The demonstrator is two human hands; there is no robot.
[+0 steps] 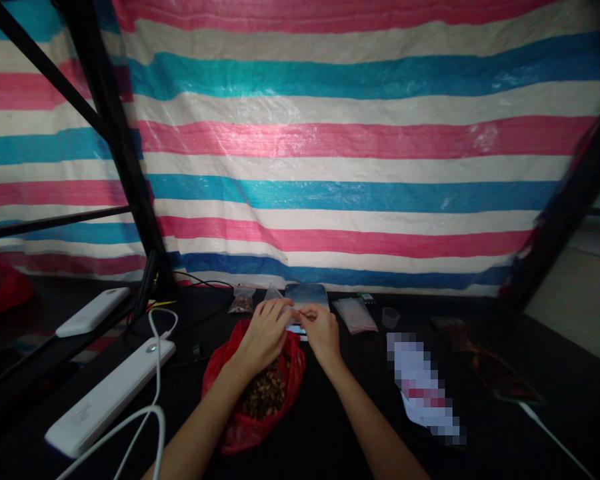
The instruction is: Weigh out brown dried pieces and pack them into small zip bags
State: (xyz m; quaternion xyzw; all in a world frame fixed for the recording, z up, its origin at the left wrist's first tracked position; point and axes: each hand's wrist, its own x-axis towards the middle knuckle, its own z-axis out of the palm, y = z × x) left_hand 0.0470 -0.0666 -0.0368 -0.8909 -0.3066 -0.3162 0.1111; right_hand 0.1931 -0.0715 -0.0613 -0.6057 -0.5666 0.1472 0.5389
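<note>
My left hand (pixel 265 331) and my right hand (pixel 323 330) meet over the dark table, fingers pinched together on a small clear plastic bag (pixel 295 315) between them. Under my left wrist lies an open red plastic bag (pixel 240 427) filled with small brown pieces (pixel 265 393). Just beyond my hands sits a small flat scale or device (pixel 307 295) with a shiny top.
A filled small clear bag (pixel 241 301) lies at the left of the device, empty clear bags (pixel 355 315) and a small cup (pixel 391 317) at its right. Two white power banks (pixel 107 393) (pixel 93 311) with a white cable (pixel 153 373) lie left. A striped tarp (pixel 330 133) hangs behind.
</note>
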